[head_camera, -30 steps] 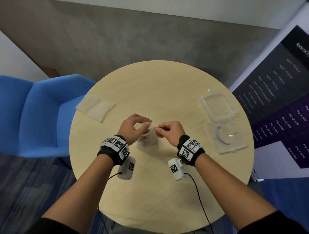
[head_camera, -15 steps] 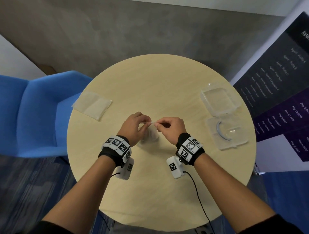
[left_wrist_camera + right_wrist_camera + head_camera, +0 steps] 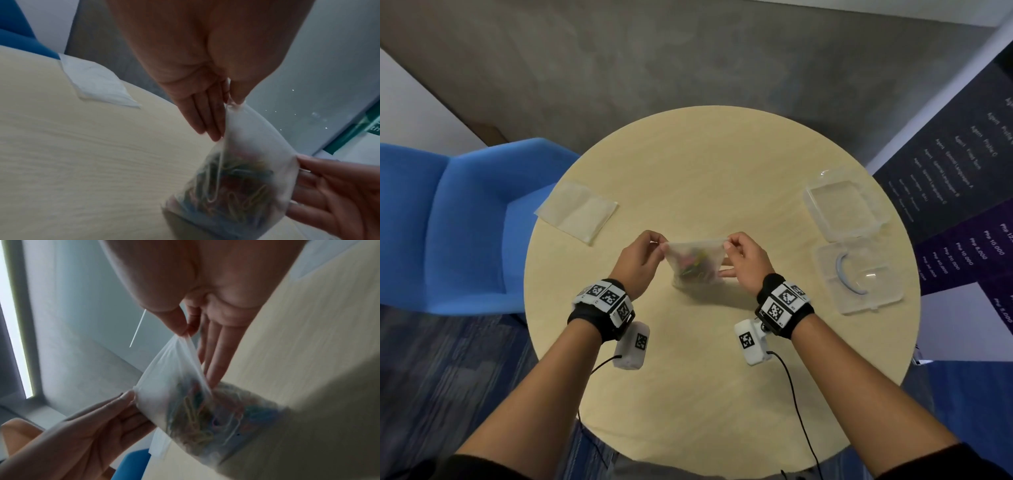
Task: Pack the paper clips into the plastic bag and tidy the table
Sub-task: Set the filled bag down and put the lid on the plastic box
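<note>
A small clear plastic bag (image 3: 695,262) holding several coloured paper clips (image 3: 697,265) hangs between my hands over the middle of the round table (image 3: 688,377). My left hand (image 3: 642,260) pinches the bag's top left corner with thumb and forefinger. My right hand (image 3: 743,262) pinches the top right corner, its other fingers stretched out beside the bag. The top edge is pulled taut between the two pinches. In the left wrist view the bag (image 3: 242,175) bulges with paper clips (image 3: 232,190); the right wrist view shows the bag (image 3: 185,394) low against the tabletop.
A second, flat plastic bag (image 3: 577,210) lies at the table's left edge. An open clear plastic case (image 3: 852,240) lies at the right edge, with a blue curved piece (image 3: 847,277) in its nearer half. A blue chair (image 3: 465,219) stands to the left, a dark banner (image 3: 962,192) to the right.
My hands have moved apart, stretching the bag's top edge wide between them. The bag, bunched up between close fingers before, now hangs spread out with the clips showing.
</note>
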The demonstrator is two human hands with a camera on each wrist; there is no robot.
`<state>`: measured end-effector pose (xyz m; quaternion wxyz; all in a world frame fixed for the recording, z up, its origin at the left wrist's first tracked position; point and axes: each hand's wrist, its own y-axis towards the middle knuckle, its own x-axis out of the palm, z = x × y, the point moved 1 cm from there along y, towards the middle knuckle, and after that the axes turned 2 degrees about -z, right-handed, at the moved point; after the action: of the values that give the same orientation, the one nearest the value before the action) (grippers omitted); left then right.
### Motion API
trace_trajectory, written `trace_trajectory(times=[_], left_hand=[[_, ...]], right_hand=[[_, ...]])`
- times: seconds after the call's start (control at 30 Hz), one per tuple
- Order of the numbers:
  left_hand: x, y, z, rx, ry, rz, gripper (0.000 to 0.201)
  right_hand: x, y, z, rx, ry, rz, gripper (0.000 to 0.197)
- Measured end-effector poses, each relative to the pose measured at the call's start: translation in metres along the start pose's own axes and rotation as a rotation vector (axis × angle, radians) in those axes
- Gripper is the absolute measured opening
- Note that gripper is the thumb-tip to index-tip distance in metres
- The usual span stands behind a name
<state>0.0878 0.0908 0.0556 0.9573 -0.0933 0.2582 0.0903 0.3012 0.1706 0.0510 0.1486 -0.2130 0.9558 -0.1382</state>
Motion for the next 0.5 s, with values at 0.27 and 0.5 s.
trace_trajectory(times=[0.27, 0.5], left_hand=[[-0.007, -0.003, -0.017, -0.26, -0.138, -0.003, 0.01], [0.017, 0.004, -0.055, -0.5, -0.023, -0.143, 0.01]], right_hand=[[0.024, 0.0, 0.004, 0.239, 0.095, -0.134, 0.018], [0.034, 0.004, 0.031, 0.432, -0.062, -0.124, 0.016]])
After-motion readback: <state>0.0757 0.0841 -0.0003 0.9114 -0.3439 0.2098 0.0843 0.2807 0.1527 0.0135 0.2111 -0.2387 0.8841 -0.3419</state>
